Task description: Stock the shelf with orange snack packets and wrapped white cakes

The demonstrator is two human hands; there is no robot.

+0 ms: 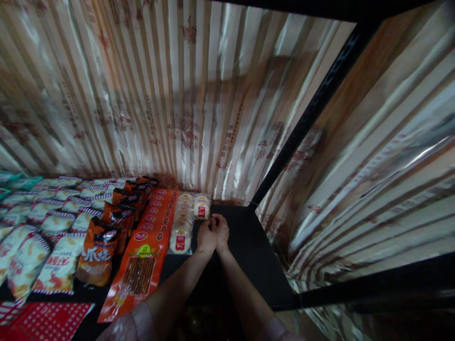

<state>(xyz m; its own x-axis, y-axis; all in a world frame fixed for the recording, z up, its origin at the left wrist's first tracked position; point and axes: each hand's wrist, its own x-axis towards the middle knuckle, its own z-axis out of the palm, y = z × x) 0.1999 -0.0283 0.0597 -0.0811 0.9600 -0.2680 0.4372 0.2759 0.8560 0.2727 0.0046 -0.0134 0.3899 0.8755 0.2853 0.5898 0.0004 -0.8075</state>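
My left hand (206, 238) and my right hand (222, 232) meet over the black shelf (245, 255), fingers curled in and close together. Whatever they grip, if anything, is hidden or too dark to make out. Just beyond them lies a clear packet of round white pieces with a red label (201, 208). To the left of my left hand runs an overlapping row of similar clear packets (180, 239). Beside that row, flat orange snack bags (142, 270) overlap in a line, the front one showing brown sticks.
Orange-and-black snack bags (97, 251) and white snack bags (59, 260) stand in rows on the left. A red checked piece (53, 322) lies at the front left. Shiny printed sheeting (199, 104) hangs behind, and a black metal post (305, 123) rises at the right.
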